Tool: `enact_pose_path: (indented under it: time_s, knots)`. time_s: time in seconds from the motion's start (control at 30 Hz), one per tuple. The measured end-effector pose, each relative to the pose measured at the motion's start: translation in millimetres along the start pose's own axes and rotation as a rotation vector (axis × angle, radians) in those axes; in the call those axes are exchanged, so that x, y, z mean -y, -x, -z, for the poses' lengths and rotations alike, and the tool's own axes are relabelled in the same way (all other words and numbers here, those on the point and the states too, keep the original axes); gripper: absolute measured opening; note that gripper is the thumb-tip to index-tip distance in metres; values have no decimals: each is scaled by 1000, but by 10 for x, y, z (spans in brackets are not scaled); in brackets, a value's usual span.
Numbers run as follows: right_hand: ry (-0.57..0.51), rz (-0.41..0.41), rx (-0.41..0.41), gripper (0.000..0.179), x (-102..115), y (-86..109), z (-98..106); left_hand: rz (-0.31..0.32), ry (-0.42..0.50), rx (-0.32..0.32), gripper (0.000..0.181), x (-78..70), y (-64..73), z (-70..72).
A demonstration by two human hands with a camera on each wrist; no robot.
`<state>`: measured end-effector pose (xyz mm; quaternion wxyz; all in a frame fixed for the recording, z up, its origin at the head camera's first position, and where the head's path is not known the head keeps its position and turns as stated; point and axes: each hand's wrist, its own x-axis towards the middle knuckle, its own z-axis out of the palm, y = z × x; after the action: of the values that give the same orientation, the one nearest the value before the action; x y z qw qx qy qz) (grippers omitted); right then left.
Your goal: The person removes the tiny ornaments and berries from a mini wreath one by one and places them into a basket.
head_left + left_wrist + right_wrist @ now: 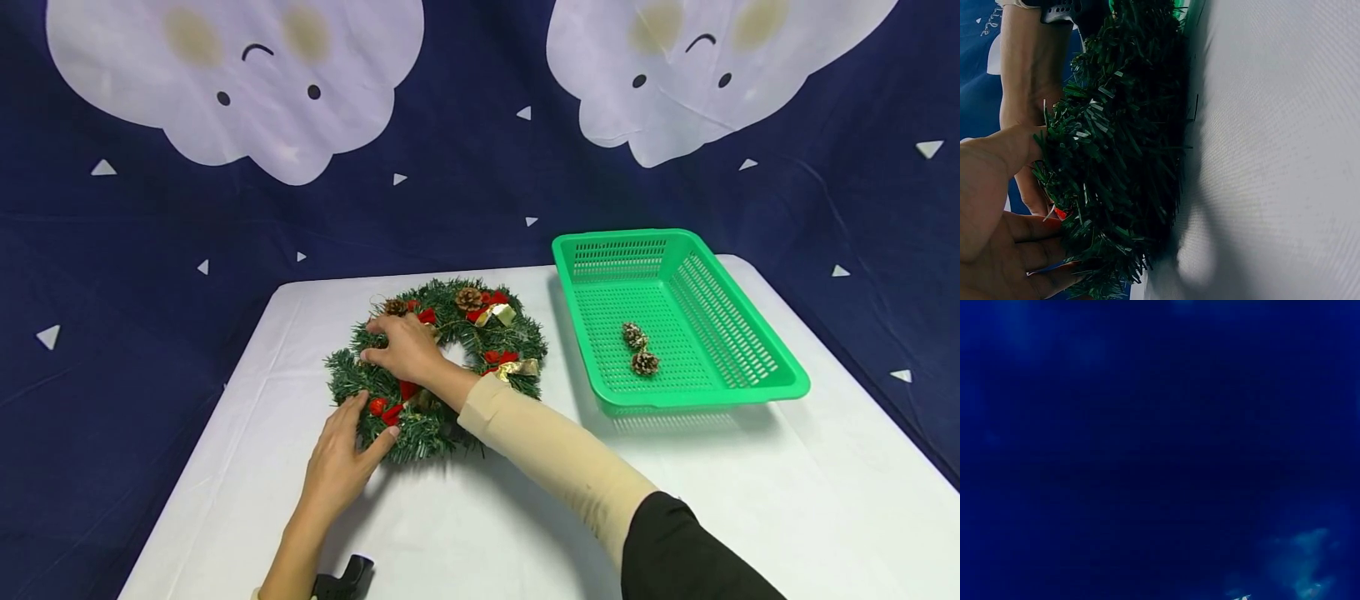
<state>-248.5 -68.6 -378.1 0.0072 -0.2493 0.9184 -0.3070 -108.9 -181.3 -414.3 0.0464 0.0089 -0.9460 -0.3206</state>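
A green tinsel wreath (517,337) lies on the white table, trimmed with red bows, gold ribbon, a red ball and brown pine cones. My right hand (408,350) reaches across it and rests on its left side, thumb and fingers apart. I see nothing held between them. At the wreath's near left edge, my left hand (337,462) touches the greenery with spread fingers. In the left wrist view, the fingers (1038,256) of that hand lie against the wreath's side, and the right hand is partly hidden behind. The right wrist view is dark blue and blurred.
To the right stands a green plastic basket (765,392), its near side casting a shadow. Inside it lie two frosted pine cones (645,362). A dark blue curtain (465,200) with white clouds and triangles hangs behind the white-covered table (247,467).
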Motion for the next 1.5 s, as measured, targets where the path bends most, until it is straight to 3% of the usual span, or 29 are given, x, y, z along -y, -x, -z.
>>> enact_pose_path:
  time_s: [1.5]
  knots:
    - [164, -22, 34, 44, -101, -36, -122, -13, 6, -20, 77, 12, 3, -22]
